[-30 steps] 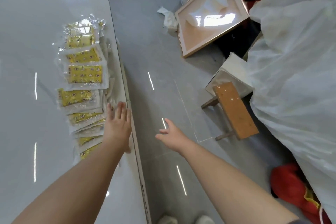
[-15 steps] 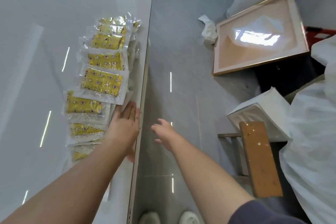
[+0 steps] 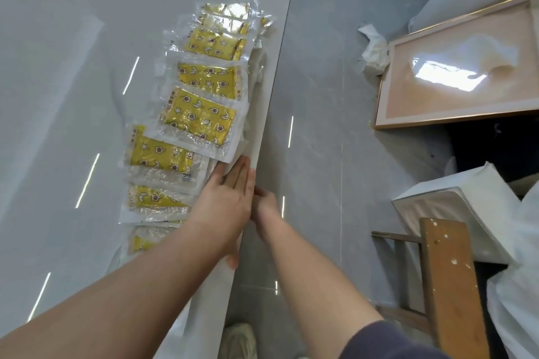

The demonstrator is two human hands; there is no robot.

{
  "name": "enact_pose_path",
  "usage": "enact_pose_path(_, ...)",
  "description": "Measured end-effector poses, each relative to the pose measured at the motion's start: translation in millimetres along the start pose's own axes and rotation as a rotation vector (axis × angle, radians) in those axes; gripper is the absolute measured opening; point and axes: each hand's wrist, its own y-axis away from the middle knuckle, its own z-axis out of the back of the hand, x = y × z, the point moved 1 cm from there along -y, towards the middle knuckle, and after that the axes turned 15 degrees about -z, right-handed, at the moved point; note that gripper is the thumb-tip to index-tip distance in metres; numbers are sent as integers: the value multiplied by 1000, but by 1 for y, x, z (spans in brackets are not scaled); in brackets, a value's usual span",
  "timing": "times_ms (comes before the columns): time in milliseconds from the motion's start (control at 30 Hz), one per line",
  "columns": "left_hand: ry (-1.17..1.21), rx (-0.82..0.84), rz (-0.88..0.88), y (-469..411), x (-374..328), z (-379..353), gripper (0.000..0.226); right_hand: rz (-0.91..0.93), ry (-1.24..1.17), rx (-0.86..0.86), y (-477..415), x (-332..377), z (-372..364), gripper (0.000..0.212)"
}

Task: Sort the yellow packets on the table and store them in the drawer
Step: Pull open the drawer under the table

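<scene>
1. The left hand (image 3: 230,192) lies flat on the table's right edge with its fingers straight and together. The fingertips touch the corner of one wrapper, and the hand grips nothing
2. The right hand (image 3: 267,205) sits just off that edge, beside and below the left. Its fingers are hidden, so I cannot tell whether it is open or holding anything
3. The yellow packets (image 3: 198,116) lie in an overlapping row along the same edge, their clear wrappers close to the drop
4. The likeliest slip is that a sideways push from the flat hand sends the slick wrappers sliding over the edge
5. A sweep could also fan the row apart rather than gather it, since nothing pins the far end
6. No drawer is in view. If it sits under the edge, the right hand would be working blind
7. The table (image 3: 73,96) is glossy pale grey, streaked with light reflections
8. On the grey tiled floor (image 3: 320,131) are a picture frame (image 3: 455,67), crumpled paper (image 3: 374,49), a wooden stool (image 3: 449,285) and a pale shoe (image 3: 242,341)
</scene>
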Motion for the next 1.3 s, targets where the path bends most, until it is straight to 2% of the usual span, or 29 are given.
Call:
enact_pose_path(200, -30, 19, 11, 2, -2, 5, 160, 9, 49, 21, -3, 1, 4, 35)
enact_pose_path(400, -25, -2, 32, 4, -5, 6, 148, 33, -15, -9, 12, 1, 27, 16)
enact_pose_path(433, -39, 2, 40, 4, -5, 6, 149, 26, -46, -19, 13, 0, 32, 22)
enact_pose_path(467, -54, 15, 43, 4, -6, 7, 152, 19, -72, -31, 15, 0, 38, 36)
enact_pose_path(567, -63, 33, 48, 5, -8, 8, 153, -22, -137, -74, 14, -7, 56, 98)
enact_pose_path(600, -65, 33, 50, 6, -7, 9, 150, -25, -155, -87, 15, -10, 65, 106)
enact_pose_path(700, -63, 42, 46, 8, -8, 12, 136, 43, -99, -111, 33, -11, 84, 88)
enact_pose_path(800, -87, 54, 79, 7, -10, 14, 140, 200, 177, -131, 46, -10, 93, 78)
enact_pose_path(900, -62, 54, 83, 7, -11, 18, 123, 268, 392, -208, 52, -7, 92, 55)
enact_pose_path(933, -66, 60, 88, 6, -12, 18, 124, 268, 434, -241, 55, -5, 91, 52)
enact_pose_path(1067, -106, 126, 116, 5, -15, 18, 147, 225, 490, -320, 60, -5, 97, 50)
enact_pose_path(1167, -111, 117, 108, 7, -16, 20, 147, 197, 530, -372, 63, -7, 108, 49)
enact_pose_path(1300, -108, 100, 107, 9, -16, 21, 138, 136, 595, -451, 65, -8, 122, 57)
